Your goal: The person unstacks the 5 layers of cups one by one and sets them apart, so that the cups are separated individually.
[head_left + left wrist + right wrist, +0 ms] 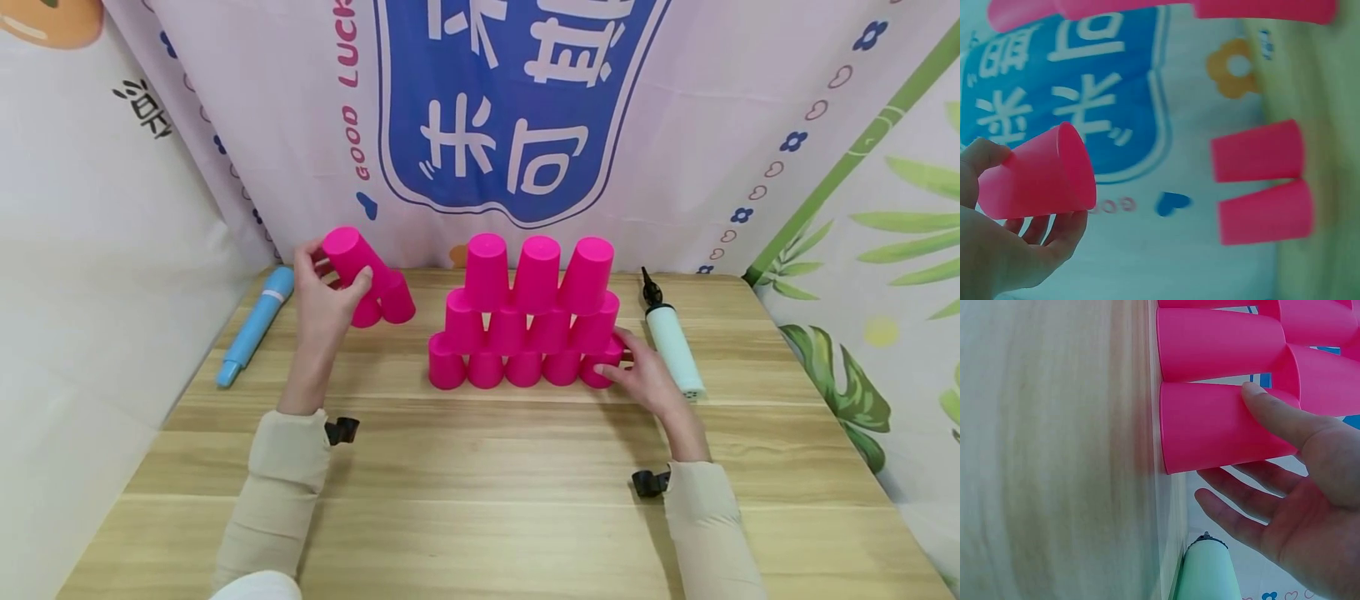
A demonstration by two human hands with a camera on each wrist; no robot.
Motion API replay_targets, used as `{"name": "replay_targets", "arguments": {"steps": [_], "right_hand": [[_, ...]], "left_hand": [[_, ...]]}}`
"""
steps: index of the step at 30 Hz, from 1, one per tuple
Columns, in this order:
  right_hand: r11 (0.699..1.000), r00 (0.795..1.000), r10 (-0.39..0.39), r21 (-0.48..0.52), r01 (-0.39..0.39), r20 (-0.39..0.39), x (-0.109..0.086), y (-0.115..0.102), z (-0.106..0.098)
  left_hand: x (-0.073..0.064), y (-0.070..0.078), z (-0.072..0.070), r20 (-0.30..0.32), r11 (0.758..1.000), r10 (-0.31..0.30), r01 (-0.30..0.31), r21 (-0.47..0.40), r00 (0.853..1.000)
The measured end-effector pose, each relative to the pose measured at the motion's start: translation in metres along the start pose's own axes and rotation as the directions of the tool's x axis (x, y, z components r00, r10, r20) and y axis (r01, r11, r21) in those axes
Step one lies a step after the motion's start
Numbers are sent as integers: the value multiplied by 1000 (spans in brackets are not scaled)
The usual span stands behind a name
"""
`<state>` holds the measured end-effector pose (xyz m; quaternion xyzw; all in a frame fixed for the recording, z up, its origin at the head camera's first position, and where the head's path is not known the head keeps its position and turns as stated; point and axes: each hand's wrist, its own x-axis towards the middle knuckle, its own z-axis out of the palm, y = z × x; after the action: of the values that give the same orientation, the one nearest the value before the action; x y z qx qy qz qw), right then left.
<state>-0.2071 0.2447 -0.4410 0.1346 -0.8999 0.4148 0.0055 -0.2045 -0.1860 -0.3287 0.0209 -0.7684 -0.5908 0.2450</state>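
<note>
My left hand holds a pink plastic cup, thumb on one side and fingers on the other. In the left wrist view the held cup is tipped on its side, its mouth facing right. Below it, two more pink cups stand upside down on the table, side by side. A three-tier wall of upside-down pink cups rises at the middle. At its right end my right hand grips the outermost bottom cup, its thumb on the near side and fingers around the far side.
A mint-green hand pump with a black nozzle lies right of the right hand. On the left lies a blue tube-shaped pump. A printed cloth hangs behind the wooden table. Dark wrist cameras sit at both cuffs.
</note>
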Motion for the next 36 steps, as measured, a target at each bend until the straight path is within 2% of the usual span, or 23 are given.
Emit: {"name": "replay_targets", "arguments": {"steps": [5, 8, 11, 17, 23, 33, 36], "right_hand": [[1000, 1000, -2, -2, 2, -4, -1, 1, 0], [1000, 1000, 3, -1, -3, -1, -1, 1, 1], [1000, 1000, 9, 0, -9, 4, -1, 1, 2], [1000, 1000, 12, -3, -12, 2, -1, 1, 2], [1000, 1000, 11, -2, -11, -1, -1, 1, 3], [1000, 1000, 5, 1, -5, -4, 0, 1, 2], [1000, 1000, 9, 0, -9, -3, 1, 1, 1]], "left_hand": [[5, -32, 1, 20, 992, -89, 87, 89, 996], [7, -50, 5, 45, 987, -116, 110, 118, 992], [8, -66, 10, 72, 983, -129, 118, 143, 989], [6, -92, 18, 100, 970, -116, 92, 224, 988], [2, -104, 24, 118, 944, -130, 87, 319, 984], [0, -111, 28, 128, 914, -203, 141, 381, 971], [1, -112, 28, 129, 911, -213, 150, 384, 968]]}}
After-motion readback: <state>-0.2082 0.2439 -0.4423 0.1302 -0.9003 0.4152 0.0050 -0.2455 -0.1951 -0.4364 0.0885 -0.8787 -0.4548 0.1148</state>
